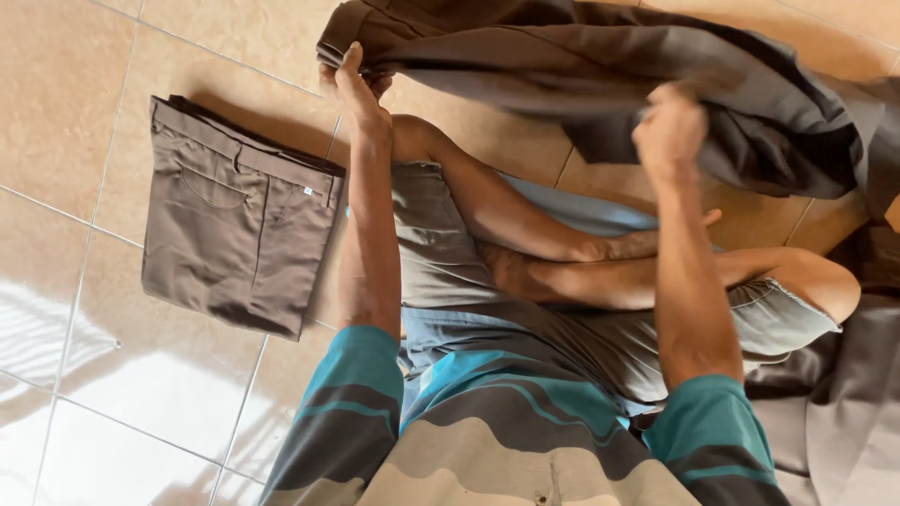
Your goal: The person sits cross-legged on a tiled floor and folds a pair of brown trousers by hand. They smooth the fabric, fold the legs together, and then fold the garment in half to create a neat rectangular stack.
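Striped shirt (525,440) cropped; hands' fingers (352,66) buried in trousers (600,66).

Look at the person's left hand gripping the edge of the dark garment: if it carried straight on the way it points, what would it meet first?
The left hand points up-frame, away from the body. Beyond the dark garment it grips, the line probably meets only bare tiled floor as far as the frame shows. The folded brown trousers lie off to the side.

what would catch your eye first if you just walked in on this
First, the large dark grey-brown cloth garment held up across the top of the view, with the left hand gripping one end and the right hand bunching its middle. Next, the neatly folded brown trousers lying flat on the glossy beige tiled floor at the left, beside the person's crossed bare legs.
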